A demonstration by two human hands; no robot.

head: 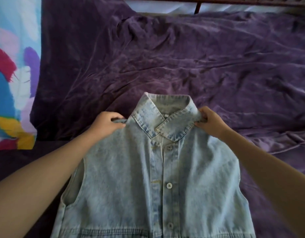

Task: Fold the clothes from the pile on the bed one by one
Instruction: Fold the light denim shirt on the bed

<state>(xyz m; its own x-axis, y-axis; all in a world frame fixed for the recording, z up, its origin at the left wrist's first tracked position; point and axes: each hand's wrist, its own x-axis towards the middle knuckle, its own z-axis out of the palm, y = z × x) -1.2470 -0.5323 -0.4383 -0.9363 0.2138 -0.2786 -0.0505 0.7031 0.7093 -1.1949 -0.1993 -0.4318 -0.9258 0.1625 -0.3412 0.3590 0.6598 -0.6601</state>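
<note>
A pale, sleeveless denim shirt [148, 186] with a collar and a buttoned front faces up, its collar pointing away from me. My left hand [106, 124] pinches the shirt's left shoulder seam just beside the collar. My right hand [211, 122] pinches the right shoulder seam at the other collar end. The shirt's lower part runs out of the bottom of the frame. No clothes pile is in view.
A wrinkled purple velvet cover [182, 57] spreads over the bed beyond and on both sides of the shirt. A bright multicoloured pillow or sheet [11, 74] lies along the left edge. A dark bed frame rail [217, 0] crosses the top.
</note>
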